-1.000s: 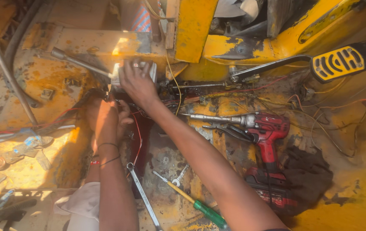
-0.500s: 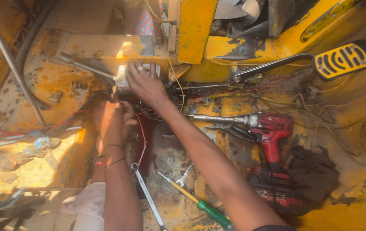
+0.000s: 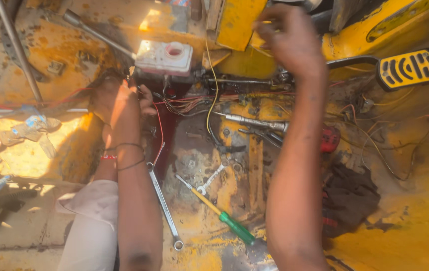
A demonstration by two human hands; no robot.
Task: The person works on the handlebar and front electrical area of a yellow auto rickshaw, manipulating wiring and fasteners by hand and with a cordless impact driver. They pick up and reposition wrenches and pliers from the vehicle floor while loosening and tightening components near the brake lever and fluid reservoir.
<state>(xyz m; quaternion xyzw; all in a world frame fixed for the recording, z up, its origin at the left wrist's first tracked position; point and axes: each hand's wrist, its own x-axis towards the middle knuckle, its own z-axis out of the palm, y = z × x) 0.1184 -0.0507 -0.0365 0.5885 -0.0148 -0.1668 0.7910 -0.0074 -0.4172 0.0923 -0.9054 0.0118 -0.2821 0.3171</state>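
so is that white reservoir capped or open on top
Open. The white reservoir shows a round uncapped hole on top, and no cap sits on it. The left hand is just below it, the right hand is raised away.

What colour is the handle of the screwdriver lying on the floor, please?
Green, seen in the head view: screwdriver.

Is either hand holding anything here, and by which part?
Left hand reaches into the wires below the white reservoir; any grip is hidden. Right hand is raised and blurred; cannot tell.

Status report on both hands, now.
Left hand down among red wires below white plastic reservoir. Right hand raised at yellow panel, grip unclear. Long steel spanner beside left forearm.
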